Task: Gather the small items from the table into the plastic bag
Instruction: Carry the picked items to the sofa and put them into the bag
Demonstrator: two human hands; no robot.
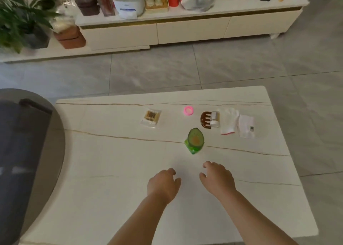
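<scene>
On the white table lie a clear packet of cotton swabs, a pink ring, a brown claw hair clip, a small white bottle, a white glove, a flat white packet with a barcode, and a green avocado-shaped item on a green base. My left hand and my right hand hover over the table nearer to me than the avocado item, fingers loosely curled, holding nothing. I cannot make out a plastic bag on the table.
A dark grey round seat adjoins the table's left side. Across the grey tiled floor a low white cabinet carries bottles, boxes and bags. A potted plant stands at the far left.
</scene>
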